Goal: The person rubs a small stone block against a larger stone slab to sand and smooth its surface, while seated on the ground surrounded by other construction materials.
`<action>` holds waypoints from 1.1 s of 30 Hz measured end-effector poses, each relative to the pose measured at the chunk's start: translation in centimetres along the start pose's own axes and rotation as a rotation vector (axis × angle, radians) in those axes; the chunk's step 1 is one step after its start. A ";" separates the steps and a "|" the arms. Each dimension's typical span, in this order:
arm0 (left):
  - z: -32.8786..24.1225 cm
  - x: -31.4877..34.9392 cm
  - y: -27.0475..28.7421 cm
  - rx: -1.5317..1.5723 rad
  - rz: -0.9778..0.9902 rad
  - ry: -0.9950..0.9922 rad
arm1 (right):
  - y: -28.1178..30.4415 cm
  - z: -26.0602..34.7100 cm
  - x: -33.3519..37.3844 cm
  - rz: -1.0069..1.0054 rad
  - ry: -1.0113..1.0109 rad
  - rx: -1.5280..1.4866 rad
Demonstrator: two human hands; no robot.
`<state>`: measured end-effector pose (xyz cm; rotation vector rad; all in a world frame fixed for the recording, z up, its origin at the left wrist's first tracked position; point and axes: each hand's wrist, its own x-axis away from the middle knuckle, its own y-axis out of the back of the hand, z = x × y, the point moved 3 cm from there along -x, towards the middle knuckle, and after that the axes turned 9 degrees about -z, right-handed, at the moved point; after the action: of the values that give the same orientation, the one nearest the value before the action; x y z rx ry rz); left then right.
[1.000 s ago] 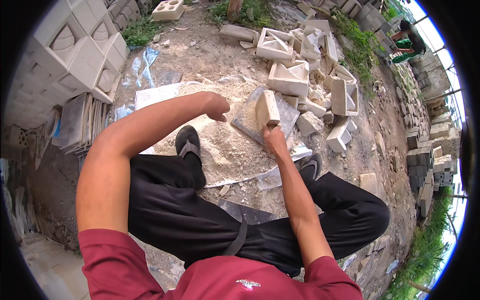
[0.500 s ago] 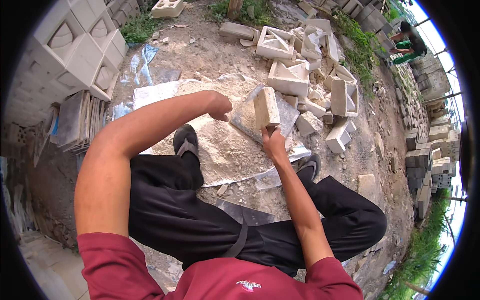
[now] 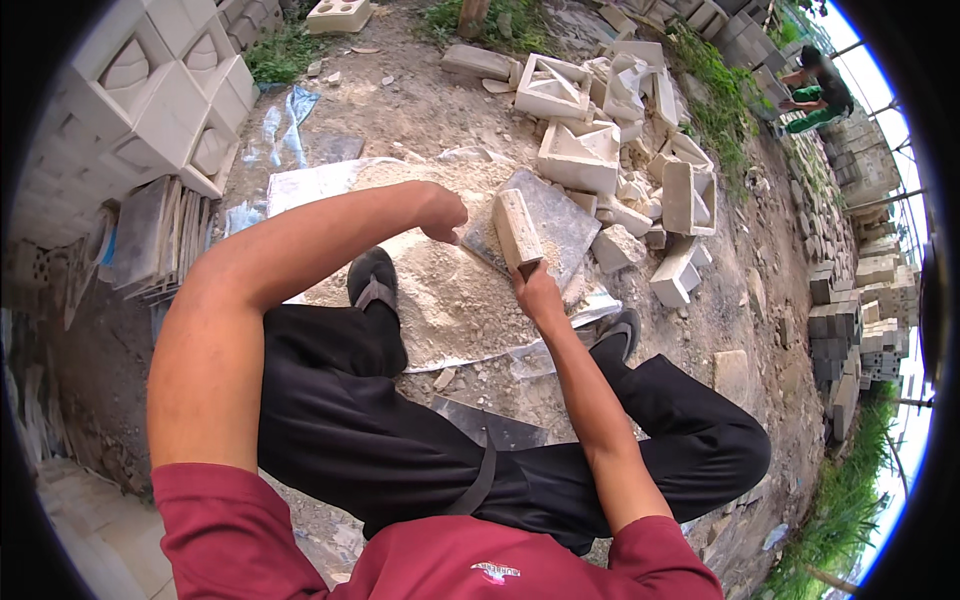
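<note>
Right hand (image 3: pixel 540 290) closed around near end of pale block (image 3: pixel 516 228), left hand (image 3: pixel 443 214) curled, contents unclear, over pale powder (image 3: pixel 455 300)

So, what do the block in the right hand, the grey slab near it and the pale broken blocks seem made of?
Held block: perhaps wood or concrete; pale, matte, rough.
Grey slab: possibly stone or metal, flat and smooth-looking under scattered dust.
Broken blocks: probably concrete, matte, with rough broken edges.
</note>
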<state>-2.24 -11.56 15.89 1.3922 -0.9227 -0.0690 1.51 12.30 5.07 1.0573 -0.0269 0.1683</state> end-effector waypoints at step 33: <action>0.4 0.1 -0.8 0.030 -0.003 0.027 | 0.6 -1.7 0.6 -0.123 -0.105 -0.036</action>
<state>-2.00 -12.11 15.23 1.4192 -0.9025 -0.0383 1.90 14.10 4.83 1.0278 -0.0598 0.0009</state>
